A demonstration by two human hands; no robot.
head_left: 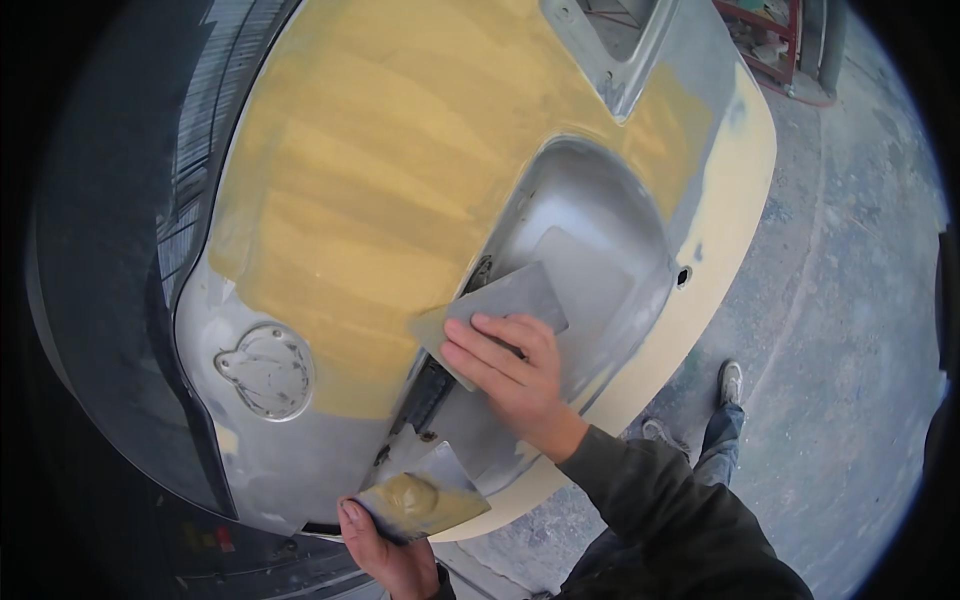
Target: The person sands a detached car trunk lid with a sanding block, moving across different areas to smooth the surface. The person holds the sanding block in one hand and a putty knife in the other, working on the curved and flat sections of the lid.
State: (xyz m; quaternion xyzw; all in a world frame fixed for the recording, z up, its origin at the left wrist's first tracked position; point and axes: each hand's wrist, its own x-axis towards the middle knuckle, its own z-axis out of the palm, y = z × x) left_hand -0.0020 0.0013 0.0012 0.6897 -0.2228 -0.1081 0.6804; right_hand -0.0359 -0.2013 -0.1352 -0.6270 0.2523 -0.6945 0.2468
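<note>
In my right hand (520, 380) is a flat grey filler spreader (530, 292), fingers spread on top of it. Its left edge lies at the yellow filler beside the recess of a car body panel (330, 470). My left hand (385, 555) grips the lower left corner of a thin metal-looking plate (446, 464). A mound of yellow putty (408, 494) sits on that plate, below the spreader. Broad streaked yellow filler (370, 180) covers much of the panel. A smooth grey hollow (575, 200) lies right of the spreader, which partly hides its edge.
A round cover (265, 370) is set in the panel at left, near a dark window (110, 250). A triangular opening (615, 40) is at the top. My shoe (731, 382) stands on the stained concrete floor (830, 330). A red rack (765, 40) is at the far right.
</note>
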